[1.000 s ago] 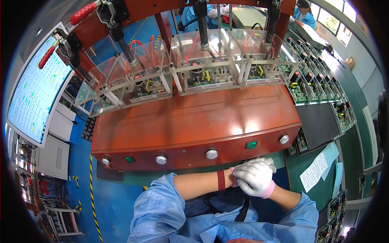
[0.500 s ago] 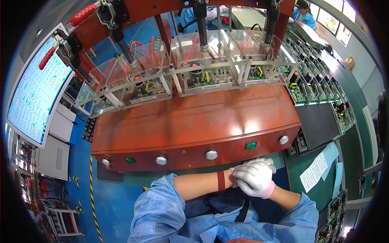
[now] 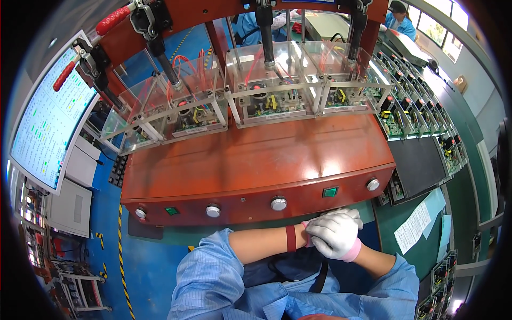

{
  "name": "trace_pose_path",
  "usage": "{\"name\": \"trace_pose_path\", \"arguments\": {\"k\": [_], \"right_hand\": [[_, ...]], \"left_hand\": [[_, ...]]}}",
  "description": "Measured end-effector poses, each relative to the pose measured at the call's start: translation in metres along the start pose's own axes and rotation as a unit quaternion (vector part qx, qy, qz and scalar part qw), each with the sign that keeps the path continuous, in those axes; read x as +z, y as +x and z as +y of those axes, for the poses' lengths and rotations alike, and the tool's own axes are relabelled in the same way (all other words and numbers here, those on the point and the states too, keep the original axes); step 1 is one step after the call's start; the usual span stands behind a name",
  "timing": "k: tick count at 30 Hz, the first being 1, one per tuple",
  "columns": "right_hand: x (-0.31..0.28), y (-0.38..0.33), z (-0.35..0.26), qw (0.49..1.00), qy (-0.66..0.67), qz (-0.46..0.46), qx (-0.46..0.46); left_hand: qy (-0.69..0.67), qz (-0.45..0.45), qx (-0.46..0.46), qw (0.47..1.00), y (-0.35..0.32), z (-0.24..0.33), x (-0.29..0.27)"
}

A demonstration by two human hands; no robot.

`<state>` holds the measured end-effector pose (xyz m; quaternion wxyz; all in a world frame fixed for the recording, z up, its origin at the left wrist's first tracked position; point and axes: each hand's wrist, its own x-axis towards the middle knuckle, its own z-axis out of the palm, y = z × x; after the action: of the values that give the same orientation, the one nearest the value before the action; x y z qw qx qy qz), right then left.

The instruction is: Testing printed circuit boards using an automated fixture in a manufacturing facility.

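Nothing moved since the earlier frames: same clasped pose, same loaded fixtures

Left of the reddish-brown test bench (image 3: pixel 256 160): flat monitor with a coloured table (image 3: pixel 45 122), lit

On the bench's far edge: three clear plastic fixture boxes (image 3: pixel 266 88), each holding a green circuit board with yellow parts (image 3: pixel 269 104), black plungers of the red-handled toggle clamps (image 3: pixel 114 18) pressed down on them; loading apparently done, boards seemingly under test, unloading left

On the bench's front face: row of round silver push buttons (image 3: pixel 278 203) and two green square switches (image 3: pixel 330 192), none touched

Just below that front face: left hand (image 3: pixel 314 234) and right hand (image 3: pixel 336 237), both in white gloves with pink cuffs, folded one over the other, fingers curled shut, nothing held, dark red wristband (image 3: pixel 290 238) on the left forearm

Right of the bench: rack of more green circuit boards (image 3: pixel 421 114), seemingly queued
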<state>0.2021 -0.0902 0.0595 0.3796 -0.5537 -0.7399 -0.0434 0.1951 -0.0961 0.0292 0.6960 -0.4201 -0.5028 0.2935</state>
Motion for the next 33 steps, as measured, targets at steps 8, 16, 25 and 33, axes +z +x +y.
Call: {"name": "trace_pose_path", "arguments": {"k": [8,16,25,33], "right_hand": [[-0.002,0.001,-0.002,1.000,0.004,-0.003,0.009],[-0.002,-0.002,0.000,1.000,-0.003,-0.014,0.008],[-0.003,0.001,-0.001,1.000,-0.003,-0.017,0.005],[-0.004,-0.003,0.002,1.000,0.000,-0.017,0.015]], "left_hand": [[0.010,0.005,-0.031,0.999,-0.008,0.010,-0.006],[0.020,0.009,-0.065,0.998,-0.011,0.013,-0.009],[0.032,0.012,-0.099,0.994,-0.014,0.019,-0.008],[0.044,0.014,-0.129,0.991,-0.019,0.031,-0.014]]}}
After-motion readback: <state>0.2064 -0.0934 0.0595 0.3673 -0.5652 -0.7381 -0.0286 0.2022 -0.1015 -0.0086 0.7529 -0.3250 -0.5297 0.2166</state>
